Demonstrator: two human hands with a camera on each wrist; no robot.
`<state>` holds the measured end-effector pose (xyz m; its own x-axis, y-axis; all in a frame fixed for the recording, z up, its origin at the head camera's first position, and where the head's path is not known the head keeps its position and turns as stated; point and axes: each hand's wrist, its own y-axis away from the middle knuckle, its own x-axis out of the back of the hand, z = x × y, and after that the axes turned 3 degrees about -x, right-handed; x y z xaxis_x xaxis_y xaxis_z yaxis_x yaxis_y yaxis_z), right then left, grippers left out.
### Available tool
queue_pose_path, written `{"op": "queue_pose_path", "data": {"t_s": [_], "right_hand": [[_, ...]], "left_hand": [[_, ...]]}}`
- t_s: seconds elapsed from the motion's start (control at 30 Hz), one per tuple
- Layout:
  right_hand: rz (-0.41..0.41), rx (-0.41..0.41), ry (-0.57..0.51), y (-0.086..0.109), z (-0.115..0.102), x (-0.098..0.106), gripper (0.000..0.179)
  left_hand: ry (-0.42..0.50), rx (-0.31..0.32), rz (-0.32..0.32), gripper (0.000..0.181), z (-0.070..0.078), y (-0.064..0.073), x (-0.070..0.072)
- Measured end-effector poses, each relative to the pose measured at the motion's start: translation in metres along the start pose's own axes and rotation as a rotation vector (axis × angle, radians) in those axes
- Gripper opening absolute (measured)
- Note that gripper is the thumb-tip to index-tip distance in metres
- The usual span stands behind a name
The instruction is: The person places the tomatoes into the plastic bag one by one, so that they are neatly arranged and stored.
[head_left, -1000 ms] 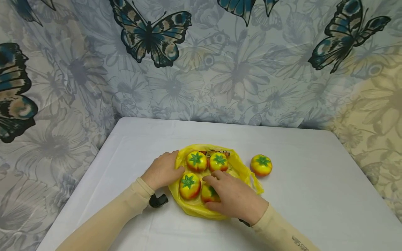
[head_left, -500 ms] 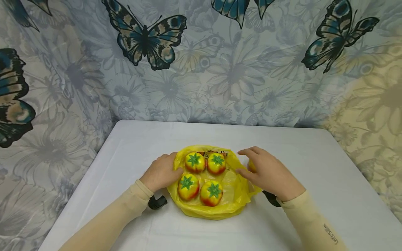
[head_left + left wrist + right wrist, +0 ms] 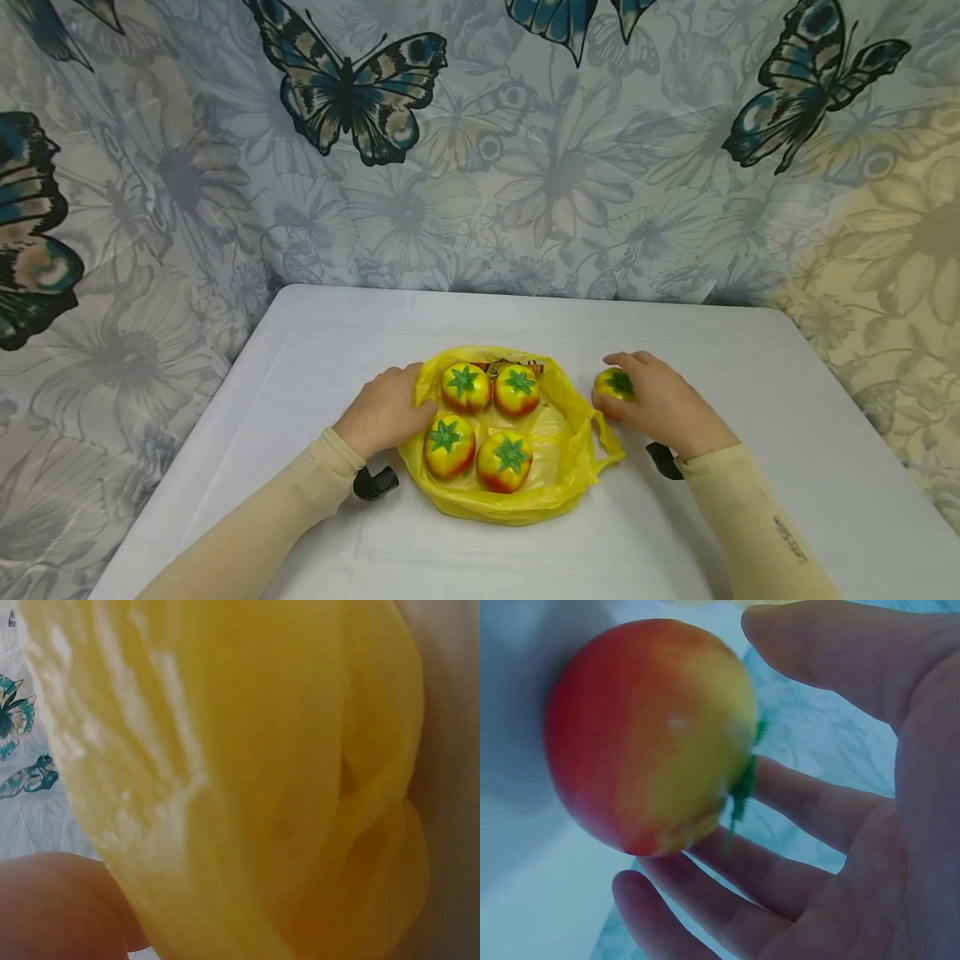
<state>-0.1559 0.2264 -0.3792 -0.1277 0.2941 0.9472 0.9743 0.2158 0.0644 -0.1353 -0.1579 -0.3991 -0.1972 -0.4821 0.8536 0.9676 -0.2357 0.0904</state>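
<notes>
A yellow plastic bag [image 3: 551, 433] lies spread with its mouth up, and several glossy yellow-red toy tomatoes [image 3: 505, 461] with green star-shaped tops sit inside. My left hand [image 3: 384, 408] grips the bag's left rim, thumb on the inner side; part of its fingers is hidden by the bag. In the left wrist view the bag's crinkled side fills most of the picture. To the right of the bag, my right hand [image 3: 663, 408] reaches around another toy tomato [image 3: 652, 739] on the table. Its fingers are spread along the far side, and the thumb stands apart from the fruit.
The white-covered table [image 3: 345, 325] reaches back to a grey floral cloth backdrop [image 3: 562, 167] printed with butterflies. One looped bag handle [image 3: 606, 437] sticks out to the right, near the loose tomato. Black wrist camera mounts [image 3: 377, 483] show beneath both wrists.
My right hand has let go of the front-right tomato in the bag and moved right to the loose one. My left hand has stayed at the bag's left rim.
</notes>
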Motion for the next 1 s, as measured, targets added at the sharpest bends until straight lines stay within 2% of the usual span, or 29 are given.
{"op": "queue_pose_path", "data": {"t_s": [0.27, 1.0], "right_hand": [[-0.016, -0.017, 0.004, -0.0019, 0.0044, -0.0064, 0.067], [-0.027, -0.014, 0.011, -0.0042, 0.0038, -0.0096, 0.065]], "left_hand": [[-0.012, -0.017, 0.007, 0.057, 0.001, -0.0012, 0.0008], [-0.011, -0.014, 0.004, 0.053, -0.0008, -0.0011, 0.0006]]}}
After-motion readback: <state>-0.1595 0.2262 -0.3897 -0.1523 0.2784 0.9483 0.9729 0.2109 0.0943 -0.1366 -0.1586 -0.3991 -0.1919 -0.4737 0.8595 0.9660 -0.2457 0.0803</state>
